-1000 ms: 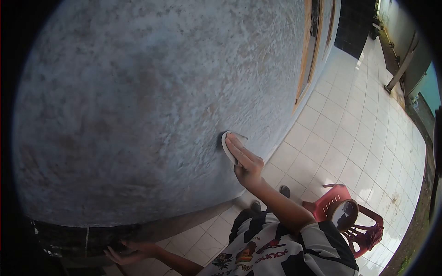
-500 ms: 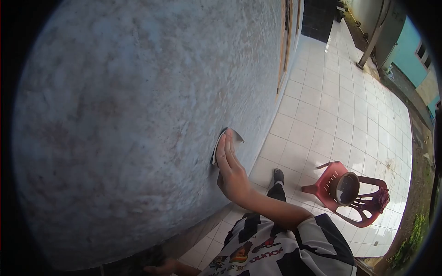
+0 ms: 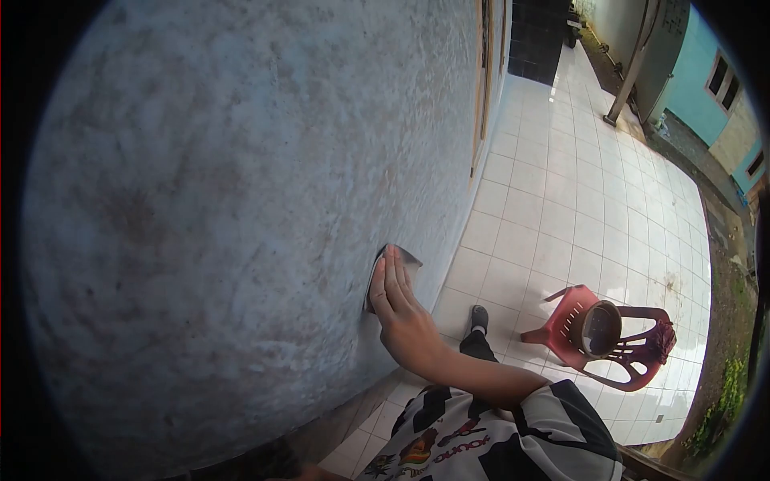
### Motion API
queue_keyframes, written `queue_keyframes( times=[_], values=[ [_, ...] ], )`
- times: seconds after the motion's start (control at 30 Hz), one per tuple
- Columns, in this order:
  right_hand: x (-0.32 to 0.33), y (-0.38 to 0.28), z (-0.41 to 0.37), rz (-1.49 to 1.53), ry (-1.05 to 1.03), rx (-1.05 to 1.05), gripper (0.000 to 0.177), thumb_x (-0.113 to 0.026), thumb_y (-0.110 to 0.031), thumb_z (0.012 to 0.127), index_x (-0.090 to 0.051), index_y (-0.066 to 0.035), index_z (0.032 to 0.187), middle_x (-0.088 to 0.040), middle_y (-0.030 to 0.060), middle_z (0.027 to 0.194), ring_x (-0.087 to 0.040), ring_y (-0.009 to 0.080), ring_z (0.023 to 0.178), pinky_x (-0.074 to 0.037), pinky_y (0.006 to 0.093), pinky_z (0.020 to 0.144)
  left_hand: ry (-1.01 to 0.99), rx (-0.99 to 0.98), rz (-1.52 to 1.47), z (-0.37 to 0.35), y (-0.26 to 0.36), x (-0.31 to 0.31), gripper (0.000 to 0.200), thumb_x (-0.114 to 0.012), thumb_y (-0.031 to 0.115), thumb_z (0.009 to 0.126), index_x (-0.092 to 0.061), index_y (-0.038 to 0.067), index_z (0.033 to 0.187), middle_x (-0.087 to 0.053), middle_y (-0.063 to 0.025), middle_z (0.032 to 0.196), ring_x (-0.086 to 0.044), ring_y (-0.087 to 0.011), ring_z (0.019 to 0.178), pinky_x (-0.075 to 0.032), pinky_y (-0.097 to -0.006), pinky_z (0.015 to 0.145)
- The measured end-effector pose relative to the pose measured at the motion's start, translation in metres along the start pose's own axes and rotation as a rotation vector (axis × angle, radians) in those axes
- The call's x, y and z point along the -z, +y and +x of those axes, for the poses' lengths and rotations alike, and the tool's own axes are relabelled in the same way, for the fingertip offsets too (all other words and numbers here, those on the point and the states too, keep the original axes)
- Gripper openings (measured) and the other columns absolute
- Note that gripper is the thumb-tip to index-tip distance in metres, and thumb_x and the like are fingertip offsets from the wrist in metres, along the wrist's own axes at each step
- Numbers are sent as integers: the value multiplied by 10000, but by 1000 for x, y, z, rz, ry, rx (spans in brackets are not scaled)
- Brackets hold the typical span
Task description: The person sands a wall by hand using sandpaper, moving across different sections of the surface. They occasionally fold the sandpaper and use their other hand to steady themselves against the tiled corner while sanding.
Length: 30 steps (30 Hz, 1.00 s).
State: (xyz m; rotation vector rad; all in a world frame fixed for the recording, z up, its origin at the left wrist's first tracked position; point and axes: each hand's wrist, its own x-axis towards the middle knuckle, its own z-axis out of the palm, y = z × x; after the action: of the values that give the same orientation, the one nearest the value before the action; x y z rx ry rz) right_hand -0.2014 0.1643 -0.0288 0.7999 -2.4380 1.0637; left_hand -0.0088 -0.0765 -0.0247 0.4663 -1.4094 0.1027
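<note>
My right hand (image 3: 401, 309) presses a folded grey sheet of sandpaper (image 3: 410, 258) flat against the wall (image 3: 241, 200). Its fingers lie together over the sheet, and the sheet's edges stick out on both sides of them. The wall is pale blue-grey, with mottled brownish patches. Of my left hand (image 3: 311, 473), only a dim part shows at the bottom edge, low beside the wall; its fingers are hidden in shadow.
A red plastic chair (image 3: 561, 321) stands on the white tiled floor (image 3: 553, 200) to the right, with a round bucket (image 3: 600, 330) on its seat and a dark red cloth (image 3: 661, 343) on its backrest. A post (image 3: 630, 76) rises farther off.
My right hand and the sandpaper have slid slightly down in view along the wall. My left hand has dropped mostly out of view. The camera has shifted a little.
</note>
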Motion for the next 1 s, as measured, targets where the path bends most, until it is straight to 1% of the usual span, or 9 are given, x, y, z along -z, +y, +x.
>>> queue_keyframes(
  times=[0.17,0.23,0.47,0.53,0.67,0.73,0.77,0.87,1.0],
  values=[
    [6,-16,1,-43,46,-76,652,-435,99,852,-238,177,1469,-223,406,1540,-260,505,1459,-328,565,1162,-13,-29,6,4,-1,7,456,-500,234,1012,-470,-78,1342,-444,-247,1437,-401,-351,1356,-362,-487,1111],
    [4,-27,-16,-18,-68,-17,645,-441,70,880,-220,174,1477,-210,397,1550,-263,493,1463,-330,564,1159,5,-33,4,5,0,3,454,-500,235,1012,-472,-77,1340,-444,-247,1437,-400,-352,1357,-359,-488,1112],
    [7,-12,5,-217,35,-70,589,-427,18,919,-250,175,1459,-203,393,1555,-250,475,1475,-349,551,1155,7,-62,0,10,0,10,448,-501,236,1013,-479,-75,1335,-443,-247,1439,-396,-355,1362,-352,-493,1116],
    [8,-27,-9,-112,-34,-31,586,-435,43,906,-259,183,1447,-196,387,1560,-254,479,1472,-365,548,1147,24,-69,-5,13,1,5,447,-501,237,1013,-481,-74,1334,-442,-247,1439,-395,-356,1363,-349,-494,1117],
    [4,-5,4,-127,13,-35,621,-461,86,870,-265,169,1453,-186,378,1566,-243,483,1472,-387,531,1138,28,-81,-6,14,4,8,444,-501,238,1014,-485,-72,1331,-442,-248,1440,-393,-357,1365,-345,-496,1119],
    [2,13,19,84,75,-226,710,-473,153,804,-262,131,1482,-180,359,1578,-238,480,1470,-401,497,1139,23,-97,-1,18,3,14,442,-501,238,1014,-487,-71,1329,-441,-248,1441,-392,-358,1366,-343,-498,1120],
    [4,11,16,85,80,-225,710,-473,153,804,-262,131,1482,-180,359,1578,-238,480,1470,-401,497,1139,27,-104,-3,20,3,14,441,-502,239,1014,-488,-71,1328,-441,-248,1441,-391,-359,1367,-341,-498,1121],
    [7,-9,-4,260,122,67,882,-468,236,696,-231,76,1530,-152,310,1609,-231,450,1476,-388,443,1161,47,-117,-12,24,4,7,439,-502,239,1014,-491,-70,1326,-441,-248,1442,-389,-360,1369,-338,-500,1122],
    [-3,6,3,257,179,14,904,-457,233,695,-215,45,1545,-157,332,1597,-246,431,1474,-445,427,1116,45,-132,-10,25,5,9,436,-502,240,1015,-495,-68,1323,-440,-248,1443,-387,-362,1371,-334,-503,1124]
  ],
)
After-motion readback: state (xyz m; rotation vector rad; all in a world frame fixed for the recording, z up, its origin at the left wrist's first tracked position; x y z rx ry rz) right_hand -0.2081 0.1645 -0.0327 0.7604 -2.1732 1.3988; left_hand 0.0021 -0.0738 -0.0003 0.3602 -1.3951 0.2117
